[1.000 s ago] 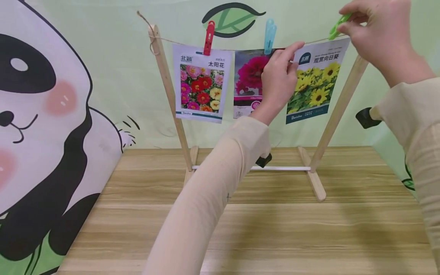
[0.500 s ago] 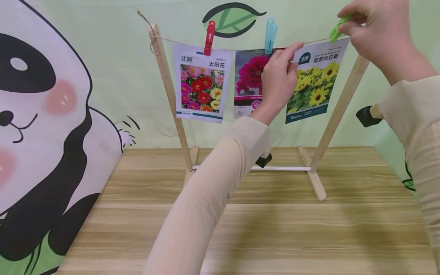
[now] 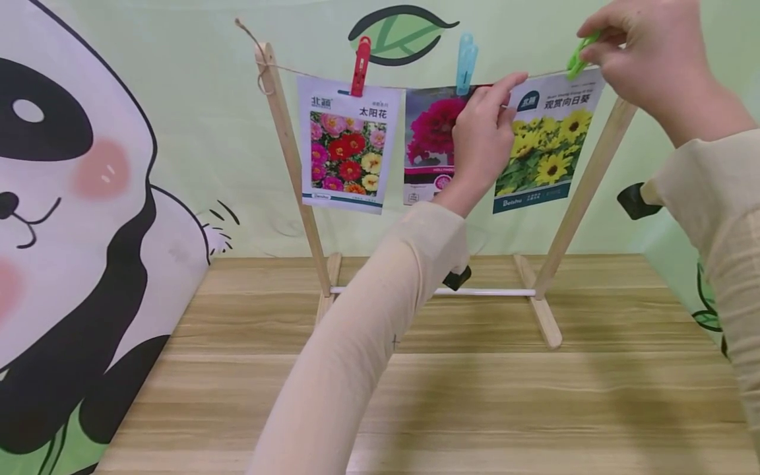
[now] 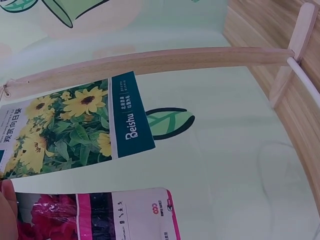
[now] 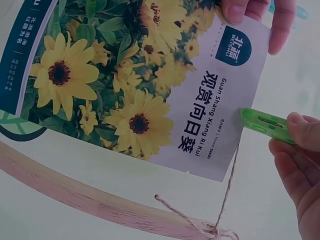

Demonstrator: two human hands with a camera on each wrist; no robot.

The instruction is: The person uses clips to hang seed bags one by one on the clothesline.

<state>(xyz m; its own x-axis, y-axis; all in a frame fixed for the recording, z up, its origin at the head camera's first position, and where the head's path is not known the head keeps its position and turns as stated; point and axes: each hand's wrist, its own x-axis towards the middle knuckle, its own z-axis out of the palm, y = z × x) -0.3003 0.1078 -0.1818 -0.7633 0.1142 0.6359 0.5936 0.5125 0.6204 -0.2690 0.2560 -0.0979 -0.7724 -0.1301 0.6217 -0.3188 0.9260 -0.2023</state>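
Note:
My left hand (image 3: pixel 483 135) pinches the top left corner of a sunflower seed packet (image 3: pixel 543 148) at the twine (image 3: pixel 549 70). My right hand (image 3: pixel 656 63) pinches a green clothespin (image 5: pixel 267 124), whose tip meets the packet's top edge beside the twine in the right wrist view. A portulaca seed packet (image 3: pixel 347 148) hangs from the line under a red clothespin (image 3: pixel 361 66). Beside it a magenta-flower seed packet (image 3: pixel 427 135) hangs under a blue clothespin (image 3: pixel 466 64), partly hidden by my left hand.
The twine is strung between two wooden posts, the left post (image 3: pixel 291 152) and the right post (image 3: pixel 584 198). A white rod (image 3: pixel 487 291) joins their feet on the wooden table (image 3: pixel 505 402). Behind stands a pale green backdrop with a printed panda (image 3: pixel 53 218).
My right hand has moved slightly left and down with the green clothespin, bringing it lower at the sunflower packet's top edge. My left hand stays at the packet's corner.

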